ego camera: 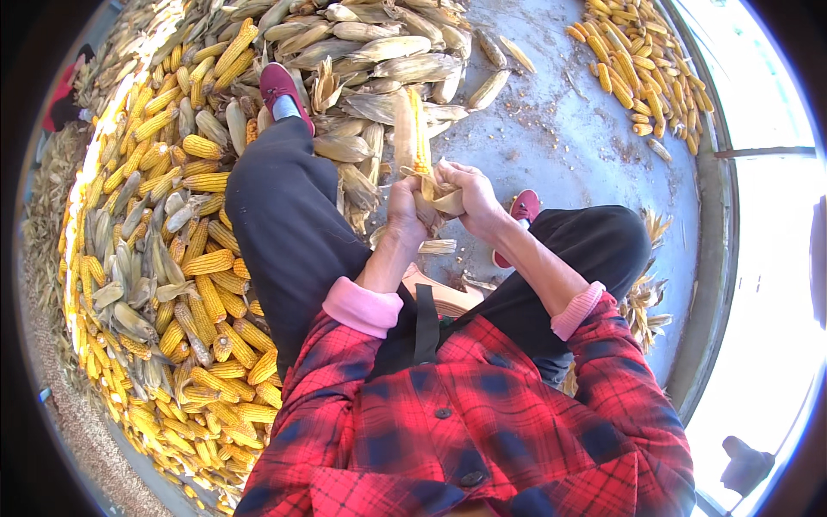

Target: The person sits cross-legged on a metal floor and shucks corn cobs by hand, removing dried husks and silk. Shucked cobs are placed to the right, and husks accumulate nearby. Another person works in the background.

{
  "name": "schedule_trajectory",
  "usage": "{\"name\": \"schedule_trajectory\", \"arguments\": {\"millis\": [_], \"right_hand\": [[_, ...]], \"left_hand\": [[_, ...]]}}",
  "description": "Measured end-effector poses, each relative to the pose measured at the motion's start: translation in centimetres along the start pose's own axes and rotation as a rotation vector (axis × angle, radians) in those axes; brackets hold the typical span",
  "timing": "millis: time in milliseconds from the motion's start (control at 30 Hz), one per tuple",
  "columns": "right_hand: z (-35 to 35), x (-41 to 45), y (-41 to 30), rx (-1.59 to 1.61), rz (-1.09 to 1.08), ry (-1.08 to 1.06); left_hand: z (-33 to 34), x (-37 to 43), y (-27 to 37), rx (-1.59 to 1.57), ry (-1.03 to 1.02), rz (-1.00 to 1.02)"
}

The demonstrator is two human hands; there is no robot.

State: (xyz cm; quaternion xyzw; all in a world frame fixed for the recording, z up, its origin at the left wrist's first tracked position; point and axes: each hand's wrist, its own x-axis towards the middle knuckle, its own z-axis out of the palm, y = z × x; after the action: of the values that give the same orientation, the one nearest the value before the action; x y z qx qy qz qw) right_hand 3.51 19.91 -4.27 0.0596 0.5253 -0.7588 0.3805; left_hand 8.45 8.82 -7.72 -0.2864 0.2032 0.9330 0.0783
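Note:
Between my knees, both hands grip one ear of corn (pixel 421 132) near its base. Its dry husk (pixel 404 129) is partly peeled, baring yellow kernels along one side, and the tip points away from me. My left hand (pixel 408 205) closes around the lower end and the bunched husk. At the right, my right hand (pixel 470 194) pinches a folded strip of husk against the base. The fingers partly hide the stalk end. Just beyond lies a pile of unhusked corn ears (pixel 394 64).
A large heap of husked yellow corn (pixel 210 291) lies along my left leg. Another pile of husked ears (pixel 639 64) sits at the back right on the grey floor (pixel 549 116). Loose husks (pixel 649 310) lie beyond my right knee. Part of another person (pixel 61 97) shows at the far left.

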Motion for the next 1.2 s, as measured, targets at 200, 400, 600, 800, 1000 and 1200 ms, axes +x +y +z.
{"name": "schedule_trajectory", "arguments": {"millis": [200, 400, 600, 800, 1000, 1200], "right_hand": [[-0.8, 0.6, 1.0, -0.400, -0.021, 0.181], [-2.2, -0.2, 0.2, -0.350, 0.256, -0.059], [-3.2, -0.7, 1.1, -0.351, 0.113, 0.069], [-3.8, -0.4, 2.9, -0.639, 0.064, 0.118], [-1.9, -1.7, 4.6, -1.179, 0.044, -0.024], [-1.3, -1.7, 4.5, -0.872, 0.134, -0.149]], "left_hand": [[-0.1, -0.1, -0.7, 0.408, 0.285, 0.066], [-0.9, -0.4, -1.8, 0.964, 0.101, 0.238], [-0.8, -0.2, -0.6, 1.181, -0.218, 0.015], [1.2, 0.1, 3.7, 0.936, 0.008, 0.383], [1.4, 0.5, 4.1, 0.518, 0.109, 0.592], [0.2, 1.5, 4.5, 0.331, 0.107, 0.685]]}}
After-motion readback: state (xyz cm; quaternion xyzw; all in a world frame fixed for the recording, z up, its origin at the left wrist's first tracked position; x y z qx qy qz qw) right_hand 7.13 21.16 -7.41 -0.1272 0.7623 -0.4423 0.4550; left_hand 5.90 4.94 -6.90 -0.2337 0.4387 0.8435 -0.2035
